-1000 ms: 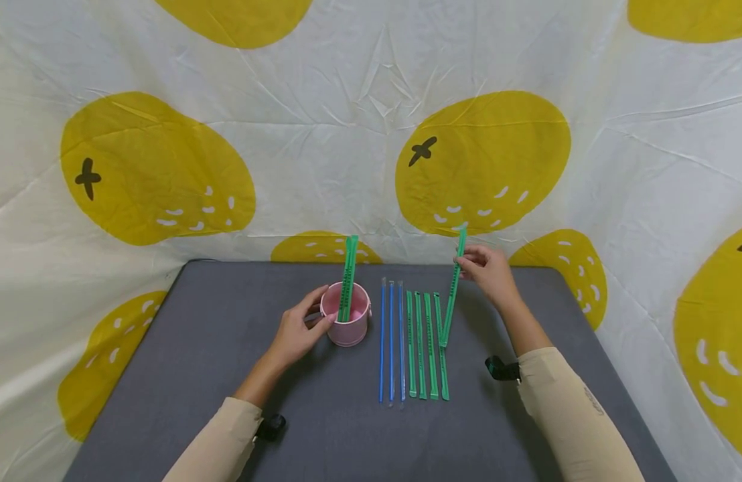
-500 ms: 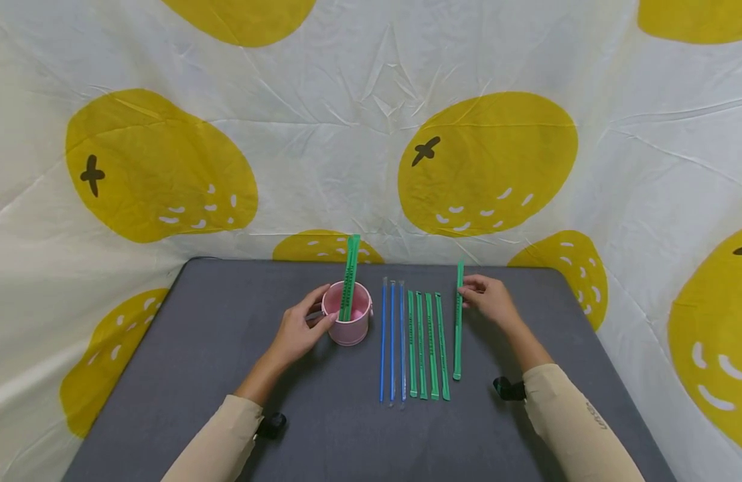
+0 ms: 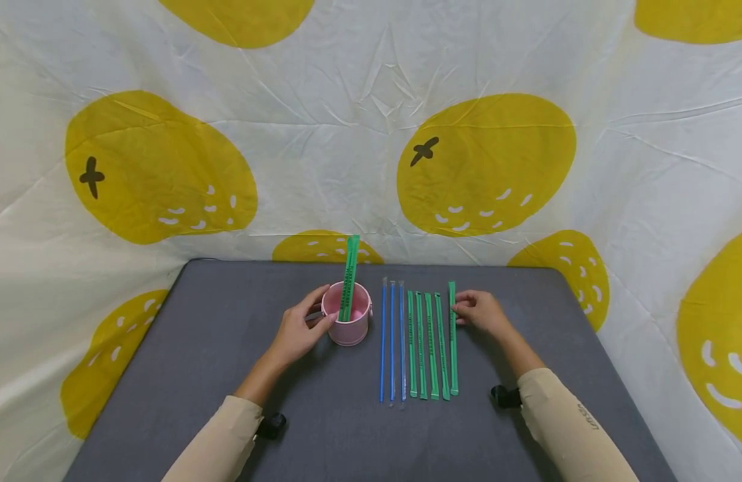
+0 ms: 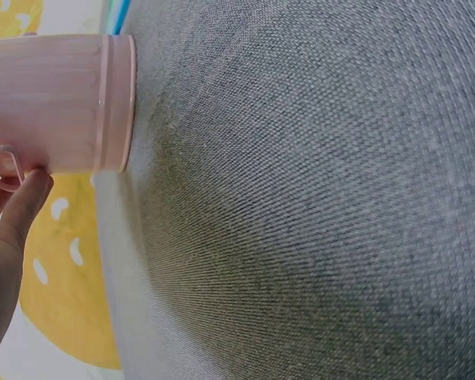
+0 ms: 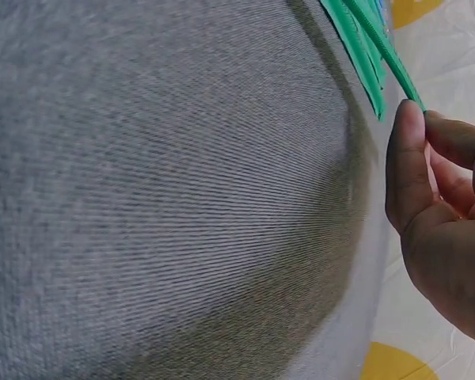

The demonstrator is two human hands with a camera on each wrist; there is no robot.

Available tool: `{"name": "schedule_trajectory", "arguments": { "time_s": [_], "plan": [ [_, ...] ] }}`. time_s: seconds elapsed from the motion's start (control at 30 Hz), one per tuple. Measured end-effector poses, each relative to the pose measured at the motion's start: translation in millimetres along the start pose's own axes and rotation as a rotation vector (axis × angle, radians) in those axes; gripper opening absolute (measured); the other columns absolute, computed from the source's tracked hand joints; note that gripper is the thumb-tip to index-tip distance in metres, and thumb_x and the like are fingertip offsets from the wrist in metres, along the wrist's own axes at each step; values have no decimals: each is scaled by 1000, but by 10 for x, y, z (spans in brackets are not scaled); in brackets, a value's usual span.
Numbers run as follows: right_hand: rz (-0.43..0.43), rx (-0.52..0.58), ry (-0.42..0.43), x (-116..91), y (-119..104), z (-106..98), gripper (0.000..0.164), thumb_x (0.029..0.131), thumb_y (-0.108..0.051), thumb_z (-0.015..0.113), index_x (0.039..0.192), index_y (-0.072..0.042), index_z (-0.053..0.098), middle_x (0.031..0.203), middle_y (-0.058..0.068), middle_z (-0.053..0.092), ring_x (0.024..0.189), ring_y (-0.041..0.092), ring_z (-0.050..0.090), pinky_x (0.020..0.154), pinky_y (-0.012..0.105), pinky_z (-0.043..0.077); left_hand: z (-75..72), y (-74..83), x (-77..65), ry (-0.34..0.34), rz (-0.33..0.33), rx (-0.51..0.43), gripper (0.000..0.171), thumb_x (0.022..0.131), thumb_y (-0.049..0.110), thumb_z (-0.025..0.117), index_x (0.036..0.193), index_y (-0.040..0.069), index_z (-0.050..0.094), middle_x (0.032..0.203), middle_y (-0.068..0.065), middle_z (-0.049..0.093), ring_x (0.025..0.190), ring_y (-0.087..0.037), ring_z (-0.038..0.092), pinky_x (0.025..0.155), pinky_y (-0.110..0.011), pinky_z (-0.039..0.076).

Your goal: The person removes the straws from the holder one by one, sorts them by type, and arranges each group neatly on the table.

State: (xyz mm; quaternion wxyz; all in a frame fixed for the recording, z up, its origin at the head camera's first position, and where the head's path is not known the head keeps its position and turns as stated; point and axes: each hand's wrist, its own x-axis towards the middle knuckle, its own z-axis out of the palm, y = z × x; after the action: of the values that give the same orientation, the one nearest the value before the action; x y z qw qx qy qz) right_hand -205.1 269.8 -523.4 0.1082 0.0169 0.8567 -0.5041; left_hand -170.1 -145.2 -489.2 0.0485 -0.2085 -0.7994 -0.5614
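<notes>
My left hand (image 3: 297, 329) grips the side of a small pink bucket (image 3: 349, 333), thumb at its rim; a little handle (image 4: 12, 158) shows by the fingers in the left wrist view. Green paper-wrapped straws (image 3: 349, 274) stand upright in the bucket, leaning on its rim. My right hand (image 3: 481, 312) pinches another green wrapped straw (image 3: 453, 348) between thumb and fingers near its far end. In the right wrist view this straw (image 5: 384, 47) slants away from the fingertips, close over the table. It lies just right of a row of several green wrapped straws (image 3: 431, 348).
Left of the green row lie 3 blue straws (image 3: 392, 341) in clear wrappers, side by side. The dark grey table (image 3: 226, 321) ends at a white cloth (image 3: 323, 174) printed with yellow fruit. Dark wrist cameras (image 3: 271, 426) sit near both sleeves.
The right hand has moved nearer and lowered its green straw, turning it from slanted across the row to nearly parallel at the row's right end. The left hand and bucket stay put.
</notes>
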Motion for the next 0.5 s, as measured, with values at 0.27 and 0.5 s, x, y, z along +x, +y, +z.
{"name": "schedule_trajectory", "arguments": {
  "time_s": [0.27,0.5],
  "plan": [
    [55,41,-57,-18,46,59,39,102,-1,61,134,18,52,107,29,71,77,16,71,70,33,66,-1,-13,2,-3,0,5,62,91,0,76,147,-6,50,136,-32,62,114,-55,65,92,-63,56],
    [81,16,-31,0,79,110,33,100,0,64,128,15,58,100,23,73,73,16,71,66,32,65,-3,-2,2,-6,3,14,62,91,2,76,148,-5,50,136,-31,62,114,-53,66,92,-60,57]
  ]
}}
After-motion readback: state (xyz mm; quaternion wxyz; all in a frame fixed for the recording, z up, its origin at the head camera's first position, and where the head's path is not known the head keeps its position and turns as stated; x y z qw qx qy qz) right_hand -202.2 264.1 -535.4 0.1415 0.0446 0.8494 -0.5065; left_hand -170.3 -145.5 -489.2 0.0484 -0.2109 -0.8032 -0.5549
